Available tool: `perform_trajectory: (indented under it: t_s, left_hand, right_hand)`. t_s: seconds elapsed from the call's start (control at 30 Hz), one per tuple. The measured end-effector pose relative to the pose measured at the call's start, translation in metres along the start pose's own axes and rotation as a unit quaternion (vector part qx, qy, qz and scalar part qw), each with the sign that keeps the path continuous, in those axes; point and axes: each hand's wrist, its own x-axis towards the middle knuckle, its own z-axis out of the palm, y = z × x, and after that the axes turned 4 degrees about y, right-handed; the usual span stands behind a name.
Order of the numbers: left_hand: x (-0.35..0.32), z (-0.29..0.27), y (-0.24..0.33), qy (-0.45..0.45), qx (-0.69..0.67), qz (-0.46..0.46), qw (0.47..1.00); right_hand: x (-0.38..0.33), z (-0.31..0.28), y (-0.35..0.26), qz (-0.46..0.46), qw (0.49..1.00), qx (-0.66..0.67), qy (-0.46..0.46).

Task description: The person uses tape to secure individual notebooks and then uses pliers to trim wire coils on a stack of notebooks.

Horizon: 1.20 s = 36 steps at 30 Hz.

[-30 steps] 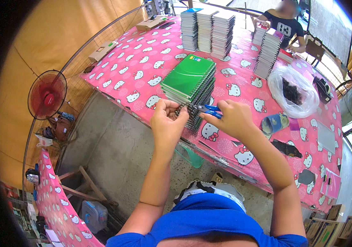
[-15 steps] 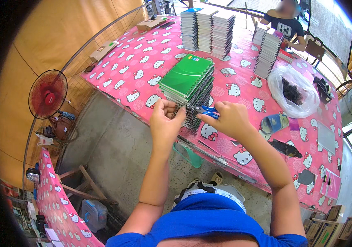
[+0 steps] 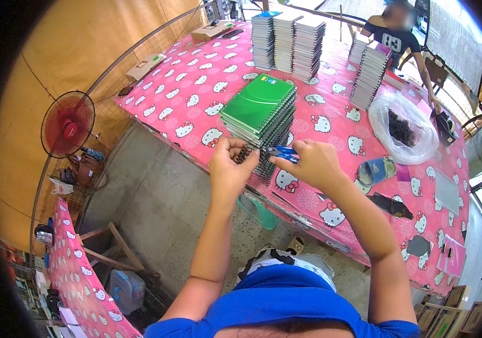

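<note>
Green-topped spiral notebooks (image 3: 259, 104) stand stacked on a desk (image 3: 179, 101), coils already threaded. At the stack's near corner, fingers of the left hand (image 3: 229, 162) appear pinched on a black spiral coil (image 3: 245, 152); the right hand's (image 3: 320, 161) fingers wrap blue-handled pliers (image 3: 286, 155). Whether that coil's end is finished cannot be told.

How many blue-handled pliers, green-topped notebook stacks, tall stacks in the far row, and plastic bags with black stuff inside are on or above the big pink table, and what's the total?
Blue-handled pliers: 1
Green-topped notebook stack: 1
Tall stacks in the far row: 3 (left stack, middle stack, right stack)
Plastic bag: 1
Total: 6
</note>
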Motion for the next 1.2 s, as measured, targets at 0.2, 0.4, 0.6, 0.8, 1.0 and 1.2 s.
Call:
perform_trajectory:
  t_s: [0.2,0.4,0.6,0.8,1.0,1.2]
  left_hand:
    - [0.0,0.001,-0.004,0.01,0.011,0.021,1.0]
    - [0.001,0.001,0.003,0.001,0.013,0.017,1.0]
    - [0.001,-0.009,-0.011,0.017,-0.018,-0.01,1.0]
    - [-0.004,-0.05,-0.022,0.033,-0.116,-0.103,0.987]
    - [-0.018,-0.11,-0.046,0.107,-0.18,-0.153,0.966]
    - [-0.046,-0.186,-0.058,0.242,-0.294,-0.191,0.905]
  right_hand:
    - [-0.001,0.007,0.002,-0.036,0.998,-0.005,0.057]
    - [0.005,0.006,0.004,-0.075,0.993,-0.022,0.093]
    - [-0.007,-0.001,0.003,0.017,0.999,0.017,-0.027]
    - [-0.054,0.036,0.065,0.041,0.997,-0.023,-0.054]
    - [-0.125,0.103,0.123,0.016,0.999,-0.036,-0.003]
    - [-0.138,0.115,0.121,0.036,0.999,-0.03,0.022]
